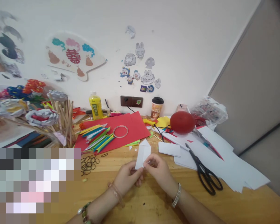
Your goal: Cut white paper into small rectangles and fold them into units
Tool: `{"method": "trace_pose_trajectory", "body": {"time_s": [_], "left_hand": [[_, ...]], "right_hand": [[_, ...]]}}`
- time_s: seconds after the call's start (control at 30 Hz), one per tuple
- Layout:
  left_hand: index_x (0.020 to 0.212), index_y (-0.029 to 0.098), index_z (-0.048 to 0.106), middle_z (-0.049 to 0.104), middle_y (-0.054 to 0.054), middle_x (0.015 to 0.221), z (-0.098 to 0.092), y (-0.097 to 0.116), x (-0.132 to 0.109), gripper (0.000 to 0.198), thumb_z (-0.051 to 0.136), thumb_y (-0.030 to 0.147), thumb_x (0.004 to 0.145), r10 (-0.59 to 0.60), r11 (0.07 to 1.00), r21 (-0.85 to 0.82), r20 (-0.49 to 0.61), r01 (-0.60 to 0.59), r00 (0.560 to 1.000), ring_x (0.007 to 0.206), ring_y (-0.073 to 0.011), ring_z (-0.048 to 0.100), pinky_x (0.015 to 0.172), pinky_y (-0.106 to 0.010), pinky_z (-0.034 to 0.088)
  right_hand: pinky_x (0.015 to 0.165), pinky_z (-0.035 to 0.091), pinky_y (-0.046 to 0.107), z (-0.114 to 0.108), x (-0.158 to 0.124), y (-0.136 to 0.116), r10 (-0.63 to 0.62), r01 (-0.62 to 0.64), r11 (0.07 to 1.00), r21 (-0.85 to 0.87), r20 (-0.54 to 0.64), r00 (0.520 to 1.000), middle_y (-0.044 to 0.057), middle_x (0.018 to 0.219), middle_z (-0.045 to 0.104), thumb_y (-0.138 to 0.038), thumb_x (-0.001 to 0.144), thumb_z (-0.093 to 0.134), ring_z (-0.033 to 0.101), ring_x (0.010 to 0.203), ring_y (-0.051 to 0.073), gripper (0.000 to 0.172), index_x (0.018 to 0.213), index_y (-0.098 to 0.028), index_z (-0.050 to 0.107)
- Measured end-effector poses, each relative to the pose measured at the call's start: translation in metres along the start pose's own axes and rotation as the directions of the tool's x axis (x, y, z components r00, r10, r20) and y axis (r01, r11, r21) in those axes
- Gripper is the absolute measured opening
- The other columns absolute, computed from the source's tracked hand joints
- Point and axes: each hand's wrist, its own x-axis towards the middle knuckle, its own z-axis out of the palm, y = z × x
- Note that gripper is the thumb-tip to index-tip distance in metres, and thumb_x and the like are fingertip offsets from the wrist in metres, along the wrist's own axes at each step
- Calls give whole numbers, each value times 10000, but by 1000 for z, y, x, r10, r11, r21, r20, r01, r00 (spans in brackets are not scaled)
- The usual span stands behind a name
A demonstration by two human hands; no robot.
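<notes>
Between my two hands, above the wooden table, is a small folded piece of white paper (143,152) with creases and a pointed top. My left hand (129,175) grips its lower edge, with some fingers behind it. My right hand (157,169) pinches the lower right corner between thumb and fingertips. Just beyond, to the right, lies a stack of white paper pieces (170,149). Black-handled scissors (206,175) rest partly on white sheets, to the right of my right hand.
Folded coloured paper strips (99,135) and a ring (120,131) lie on red paper (137,127). Black rubber bands (90,163) are at left. A yellow bottle (95,105), a lidded cup (157,109) and a red balloon (182,122) stand along the wall. White sheets (238,168) spread right.
</notes>
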Motion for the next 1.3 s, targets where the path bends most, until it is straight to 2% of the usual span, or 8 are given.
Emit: {"method": "trace_pose_trajectory", "body": {"time_s": [0.43,0.73,0.87,1.0,1.07,1.13,1.2,1.3], "left_hand": [[603,158,490,572,17,462,0,-3,2,430,643,559,573,-71,996,-47,52,73,996,364,-105,528,400,-226,428],[662,150,510,562,17,492,-2,-2,1,463,627,588,570,-76,997,4,64,76,995,377,-108,524,406,-234,422],[622,183,432,544,20,506,-6,-2,2,450,561,613,594,-72,995,72,50,69,996,384,-117,525,411,-247,422],[619,183,449,482,48,461,-9,0,2,306,526,477,658,-37,973,231,43,26,998,373,-103,454,391,-225,353],[560,181,458,422,65,448,-9,2,0,212,544,353,649,15,944,330,43,-29,999,403,-92,404,411,-211,301],[494,180,446,381,68,458,-9,5,-3,183,552,256,623,82,909,407,43,-93,996,452,-87,364,452,-213,269],[490,178,472,393,59,476,-10,8,-5,166,543,228,631,153,860,486,42,-155,987,488,-96,357,491,-223,271],[570,176,546,494,20,538,-14,12,-5,200,488,292,721,262,771,600,4,-212,965,533,-124,428,542,-238,325]], "right_hand": [[482,336,202,-4,0,-1,26,-28,999,26,58,998,-78,566,440,-173,658,557,441,513,96,138,746,-207,457],[533,435,245,-12,1,-9,33,-42,997,61,136,990,-78,554,540,-160,677,550,553,504,125,262,905,-220,436],[579,442,274,-33,10,-10,-58,51,989,-137,-53,997,-58,537,560,-200,728,515,561,514,141,190,915,-210,485],[663,458,311,-49,15,-14,-194,137,966,-217,-265,945,16,724,619,-274,773,489,587,676,172,223,979,-191,477],[766,437,340,-48,13,-19,-321,257,914,-312,-173,931,61,949,610,-281,767,523,561,862,196,300,1053,-202,478],[832,392,359,-44,9,-23,-428,403,802,-441,47,903,54,1036,588,-262,742,583,507,951,210,338,1070,-229,513],[815,371,365,-39,6,-25,-443,474,691,-546,200,874,38,924,617,-229,726,616,491,905,214,233,958,-230,588],[735,366,343,-35,6,-23,-390,397,663,-635,160,907,21,695,593,-182,724,615,483,771,195,53,674,-189,597]]}}
